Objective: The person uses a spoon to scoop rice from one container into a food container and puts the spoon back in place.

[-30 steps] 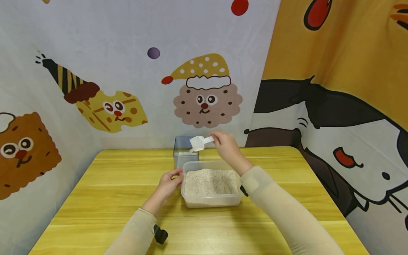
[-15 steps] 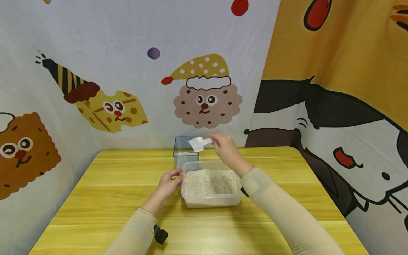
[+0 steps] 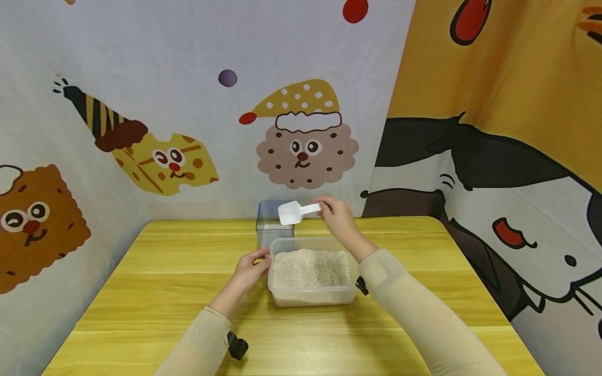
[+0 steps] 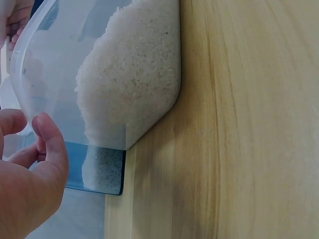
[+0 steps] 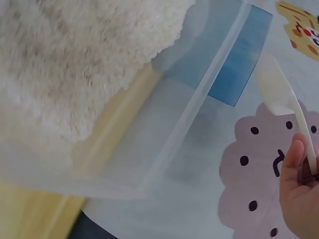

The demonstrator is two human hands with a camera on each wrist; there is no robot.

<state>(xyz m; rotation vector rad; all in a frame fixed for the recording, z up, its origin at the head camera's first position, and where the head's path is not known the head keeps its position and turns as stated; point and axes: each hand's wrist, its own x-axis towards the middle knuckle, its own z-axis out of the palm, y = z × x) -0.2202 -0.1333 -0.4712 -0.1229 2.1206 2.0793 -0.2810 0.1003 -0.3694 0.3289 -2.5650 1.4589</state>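
My right hand pinches the handle of a white scoop, held level above a blue-tinted clear bin at the back of the table. No rice shows in the scoop's bowl in the head view. White rice lies low in that bin. In front of it stands a clear plastic container with a heap of rice. At its left back corner, my left hand pinches the rim between thumb and finger; the left wrist view shows the fingertips at that rim.
Both containers stand on a yellow wood-grain table. The smaller bin is close behind the larger one. A cartoon-printed cloth hangs directly behind the table's back edge.
Rice falling from the tilted scoop into the bin a second ago has stopped. The scoop has turned back level and shifted slightly right. My left hand stays at the container.
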